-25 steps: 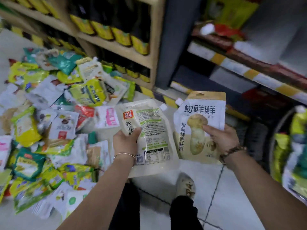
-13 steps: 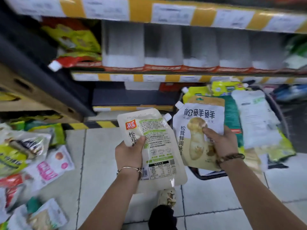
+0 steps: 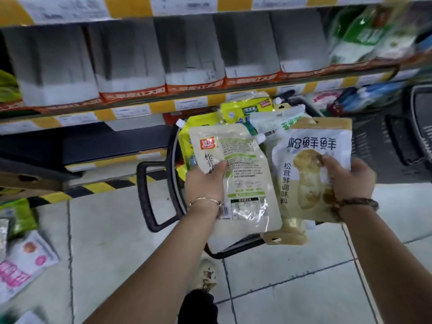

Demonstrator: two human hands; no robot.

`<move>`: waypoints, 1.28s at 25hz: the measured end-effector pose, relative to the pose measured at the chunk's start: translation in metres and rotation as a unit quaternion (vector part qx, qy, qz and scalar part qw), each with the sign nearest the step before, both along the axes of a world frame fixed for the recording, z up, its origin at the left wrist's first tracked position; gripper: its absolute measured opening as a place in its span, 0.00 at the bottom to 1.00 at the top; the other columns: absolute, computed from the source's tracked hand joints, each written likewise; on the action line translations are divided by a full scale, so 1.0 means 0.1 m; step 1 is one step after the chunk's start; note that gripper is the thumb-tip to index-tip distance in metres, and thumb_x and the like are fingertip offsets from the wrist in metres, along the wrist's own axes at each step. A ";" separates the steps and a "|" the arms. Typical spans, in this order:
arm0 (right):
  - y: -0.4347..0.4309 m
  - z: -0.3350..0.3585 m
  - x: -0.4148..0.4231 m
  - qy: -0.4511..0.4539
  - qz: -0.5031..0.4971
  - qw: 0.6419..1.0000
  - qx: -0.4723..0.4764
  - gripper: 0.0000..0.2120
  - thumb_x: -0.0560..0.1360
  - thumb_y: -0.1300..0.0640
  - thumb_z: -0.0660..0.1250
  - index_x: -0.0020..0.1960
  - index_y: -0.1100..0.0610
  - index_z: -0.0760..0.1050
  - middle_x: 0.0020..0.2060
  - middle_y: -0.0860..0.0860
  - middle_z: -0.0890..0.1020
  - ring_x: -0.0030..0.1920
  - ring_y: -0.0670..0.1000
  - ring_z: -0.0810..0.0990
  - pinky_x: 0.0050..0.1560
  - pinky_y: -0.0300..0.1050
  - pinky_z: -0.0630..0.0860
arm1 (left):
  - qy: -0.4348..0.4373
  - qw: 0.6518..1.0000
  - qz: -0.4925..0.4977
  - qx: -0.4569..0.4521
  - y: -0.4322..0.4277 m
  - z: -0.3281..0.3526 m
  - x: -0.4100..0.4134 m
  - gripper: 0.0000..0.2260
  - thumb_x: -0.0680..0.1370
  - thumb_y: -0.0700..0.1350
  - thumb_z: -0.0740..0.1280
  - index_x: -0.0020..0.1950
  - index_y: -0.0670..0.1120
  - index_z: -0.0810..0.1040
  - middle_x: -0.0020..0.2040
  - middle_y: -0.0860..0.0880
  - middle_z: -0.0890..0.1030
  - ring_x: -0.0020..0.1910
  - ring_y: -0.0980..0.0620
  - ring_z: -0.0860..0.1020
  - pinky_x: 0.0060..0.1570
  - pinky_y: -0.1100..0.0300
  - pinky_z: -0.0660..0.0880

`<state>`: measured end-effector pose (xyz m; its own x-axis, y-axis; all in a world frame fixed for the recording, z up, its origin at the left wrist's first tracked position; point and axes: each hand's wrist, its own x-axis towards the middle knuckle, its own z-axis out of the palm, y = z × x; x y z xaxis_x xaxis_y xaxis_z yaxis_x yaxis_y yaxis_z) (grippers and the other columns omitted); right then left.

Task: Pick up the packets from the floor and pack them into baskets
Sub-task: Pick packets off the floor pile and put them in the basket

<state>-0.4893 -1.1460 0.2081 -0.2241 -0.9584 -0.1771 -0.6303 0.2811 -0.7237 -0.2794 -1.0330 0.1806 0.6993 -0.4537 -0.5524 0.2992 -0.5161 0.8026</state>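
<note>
A row of grey cartons (image 3: 163, 54) fills the middle shelf, blurred, each with a red-orange band (image 3: 135, 92) along its base. Above the cartons runs a shelf edge (image 3: 131, 5) of yellow and white labels; just below them a second label strip (image 3: 131, 112) slants across. Right of the cartons stands a green-and-white pack (image 3: 360, 36), too smeared to read. Below the cartons lies a dark bottom shelf (image 3: 105, 146), then a yellow-and-black hazard stripe (image 3: 98, 187) at the pale tiled floor (image 3: 112, 242). Well below the cartons, a worn light shoe (image 3: 207, 275) and a dark trouser leg (image 3: 198, 307) show.
</note>
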 end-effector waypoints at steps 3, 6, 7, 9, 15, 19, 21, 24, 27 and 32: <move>-0.25 -0.04 -0.09 -0.009 0.024 1.000 0.001 0.10 0.71 0.52 0.71 0.36 0.55 0.74 0.31 0.50 0.76 0.31 0.45 0.72 0.30 0.36 0.67 | -0.027 0.999 -0.016 0.007 -0.32 -0.04 -0.11 0.06 0.73 0.45 0.71 0.48 0.45 0.81 0.43 0.48 0.81 0.47 0.47 0.80 0.47 0.58 0.74; -0.46 -0.10 -0.07 -0.022 0.045 0.999 -0.010 0.09 0.71 0.51 0.72 0.42 0.56 0.77 0.33 0.48 0.78 0.32 0.43 0.74 0.33 0.38 0.69 | -0.052 0.999 -0.004 0.015 -0.50 -0.09 -0.12 0.11 0.73 0.45 0.72 0.52 0.42 0.80 0.49 0.44 0.83 0.50 0.45 0.80 0.48 0.58 0.74; -0.53 -0.13 -0.03 -0.020 0.049 0.999 -0.014 0.08 0.71 0.50 0.72 0.41 0.55 0.77 0.34 0.47 0.78 0.32 0.43 0.74 0.33 0.37 0.70 | -0.059 0.998 0.000 0.016 -0.53 -0.13 -0.10 0.12 0.72 0.45 0.72 0.54 0.43 0.79 0.50 0.45 0.82 0.51 0.45 0.80 0.48 0.58 0.74; -0.65 -0.23 0.07 0.030 0.051 0.998 -0.011 0.10 0.71 0.48 0.71 0.44 0.54 0.77 0.36 0.48 0.77 0.35 0.45 0.74 0.36 0.37 0.69 | -0.082 0.997 -0.008 0.006 -0.57 -0.19 -0.09 0.18 0.70 0.44 0.74 0.57 0.45 0.73 0.51 0.50 0.79 0.53 0.46 0.79 0.50 0.59 0.73; -0.73 -0.53 0.32 0.151 0.049 0.982 0.102 0.29 0.76 0.47 0.60 0.72 0.58 0.59 0.68 0.59 0.67 0.67 0.59 0.68 0.62 0.53 0.69 | -0.320 0.912 -0.213 0.140 -0.43 -0.27 -0.23 0.37 0.75 0.55 0.67 0.77 0.52 0.49 0.77 0.42 0.47 0.75 0.43 0.49 0.72 0.45 0.48; -0.51 -0.55 0.53 0.214 0.119 0.960 0.136 0.32 0.77 0.39 0.55 0.77 0.49 0.50 0.76 0.56 0.48 0.76 0.58 0.47 0.73 0.61 0.47 | -0.454 0.778 -0.400 0.168 -0.47 -0.25 -0.21 0.26 0.80 0.57 0.51 0.77 0.51 0.53 0.76 0.44 0.34 0.73 0.46 0.30 0.66 0.42 0.28; -0.42 -0.59 0.58 0.241 0.144 0.951 0.133 0.31 0.78 0.38 0.52 0.77 0.46 0.46 0.77 0.54 0.43 0.76 0.57 0.41 0.73 0.62 0.41 | -0.467 0.745 -0.442 0.176 -0.59 -0.21 -0.18 0.30 0.79 0.60 0.49 0.77 0.45 0.52 0.76 0.41 0.35 0.71 0.45 0.29 0.64 0.43 0.24; -0.42 -0.66 0.59 0.259 0.189 0.941 0.107 0.29 0.79 0.40 0.49 0.77 0.44 0.44 0.77 0.51 0.41 0.76 0.54 0.40 0.72 0.62 0.39 | -0.374 0.758 -0.505 0.174 -0.80 -0.23 -0.22 0.36 0.78 0.63 0.50 0.77 0.46 0.39 0.75 0.40 0.33 0.73 0.40 0.31 0.68 0.42 0.31; -0.52 -0.71 0.57 0.263 0.203 0.936 0.114 0.28 0.79 0.40 0.49 0.76 0.42 0.43 0.77 0.49 0.42 0.76 0.53 0.41 0.73 0.61 0.41 | -0.360 0.776 -0.488 0.173 -0.91 -0.34 -0.37 0.37 0.77 0.64 0.49 0.76 0.46 0.37 0.75 0.40 0.34 0.74 0.38 0.34 0.69 0.39 0.34; -0.73 -0.76 0.44 0.268 0.252 0.926 0.085 0.28 0.79 0.39 0.48 0.76 0.42 0.43 0.77 0.49 0.43 0.76 0.52 0.42 0.73 0.59 0.42 | -0.410 0.770 -0.457 0.173 -0.92 -0.45 -0.58 0.38 0.72 0.64 0.47 0.75 0.42 0.53 0.75 0.34 0.53 0.74 0.32 0.51 0.67 0.34 0.46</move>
